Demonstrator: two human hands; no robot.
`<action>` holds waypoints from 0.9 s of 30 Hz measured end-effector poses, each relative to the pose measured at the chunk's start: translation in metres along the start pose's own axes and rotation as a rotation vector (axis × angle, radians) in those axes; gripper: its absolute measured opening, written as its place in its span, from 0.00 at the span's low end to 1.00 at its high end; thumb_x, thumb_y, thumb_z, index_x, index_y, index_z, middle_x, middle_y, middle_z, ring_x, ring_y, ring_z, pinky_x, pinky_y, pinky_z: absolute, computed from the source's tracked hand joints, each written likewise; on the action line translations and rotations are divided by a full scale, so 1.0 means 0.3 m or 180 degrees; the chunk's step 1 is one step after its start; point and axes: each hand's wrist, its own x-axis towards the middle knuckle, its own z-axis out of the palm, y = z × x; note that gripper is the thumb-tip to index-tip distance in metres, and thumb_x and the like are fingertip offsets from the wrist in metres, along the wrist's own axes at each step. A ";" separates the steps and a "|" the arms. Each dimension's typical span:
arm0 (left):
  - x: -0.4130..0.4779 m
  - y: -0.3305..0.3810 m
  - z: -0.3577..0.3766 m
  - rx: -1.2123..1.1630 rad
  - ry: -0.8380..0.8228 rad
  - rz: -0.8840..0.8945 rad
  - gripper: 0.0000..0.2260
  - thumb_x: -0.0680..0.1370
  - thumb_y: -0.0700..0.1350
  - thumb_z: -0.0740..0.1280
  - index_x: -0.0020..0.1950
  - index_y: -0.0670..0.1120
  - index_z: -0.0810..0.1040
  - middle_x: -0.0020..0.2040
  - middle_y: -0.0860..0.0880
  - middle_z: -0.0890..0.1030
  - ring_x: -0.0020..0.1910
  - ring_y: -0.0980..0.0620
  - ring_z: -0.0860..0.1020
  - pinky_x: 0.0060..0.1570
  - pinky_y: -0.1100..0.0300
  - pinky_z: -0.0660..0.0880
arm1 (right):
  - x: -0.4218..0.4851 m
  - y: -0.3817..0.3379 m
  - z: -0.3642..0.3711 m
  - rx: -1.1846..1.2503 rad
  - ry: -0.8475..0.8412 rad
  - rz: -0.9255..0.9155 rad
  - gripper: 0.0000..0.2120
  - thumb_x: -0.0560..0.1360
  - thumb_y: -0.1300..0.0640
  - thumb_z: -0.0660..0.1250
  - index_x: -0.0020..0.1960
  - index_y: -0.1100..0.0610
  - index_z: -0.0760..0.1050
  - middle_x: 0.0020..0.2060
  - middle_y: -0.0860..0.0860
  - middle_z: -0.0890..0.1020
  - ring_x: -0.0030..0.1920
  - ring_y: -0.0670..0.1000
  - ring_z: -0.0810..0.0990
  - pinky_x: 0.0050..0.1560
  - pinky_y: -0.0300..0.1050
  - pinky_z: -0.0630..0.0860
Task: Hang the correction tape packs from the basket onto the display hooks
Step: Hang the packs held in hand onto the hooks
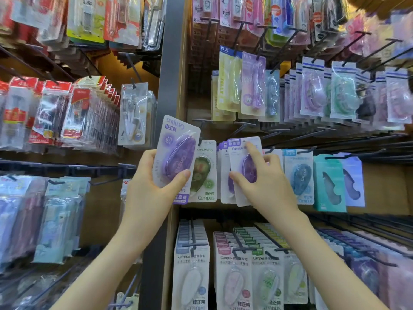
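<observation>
Wooden shop display wall (382,184), split by a grey upright post (169,63) and fitted with rows of black wire hooks (297,136). Carded correction tape packs (300,175) hang on the hooks right of the post: pastel cards above, green, blue and teal in the middle, white below. Red-carded packs (76,113) hang left of the post.

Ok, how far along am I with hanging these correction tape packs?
Done: a few hanging purple packs are already up. In hand: your right hand holds an upright purple pack against them, and whether it's on its hook is hidden. Your left hand grips an upside-down purple pack. Left: hanging both. The basket is out of view, so I can't tell how many remain.
</observation>
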 end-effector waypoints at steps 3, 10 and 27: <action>0.001 -0.001 0.003 0.0104 -0.0026 0.0027 0.15 0.74 0.45 0.73 0.57 0.54 0.74 0.49 0.60 0.81 0.50 0.59 0.80 0.47 0.62 0.79 | 0.024 -0.016 0.004 -0.0152 -0.0055 0.0043 0.34 0.75 0.36 0.62 0.76 0.39 0.51 0.64 0.52 0.66 0.63 0.55 0.71 0.57 0.53 0.76; 0.008 -0.016 0.000 0.0292 -0.0156 0.0016 0.16 0.74 0.46 0.73 0.59 0.53 0.73 0.50 0.58 0.81 0.50 0.60 0.81 0.47 0.58 0.81 | 0.036 -0.064 0.001 -0.0608 -0.0326 0.0224 0.34 0.76 0.35 0.59 0.77 0.44 0.53 0.68 0.54 0.64 0.66 0.59 0.69 0.57 0.53 0.73; 0.017 0.040 0.041 0.0981 -0.1298 -0.0073 0.16 0.68 0.51 0.76 0.51 0.64 0.75 0.44 0.66 0.80 0.46 0.68 0.78 0.43 0.72 0.73 | -0.060 -0.073 -0.065 -0.0971 -0.0055 -0.2538 0.38 0.69 0.52 0.70 0.76 0.52 0.60 0.72 0.52 0.67 0.75 0.53 0.59 0.76 0.51 0.50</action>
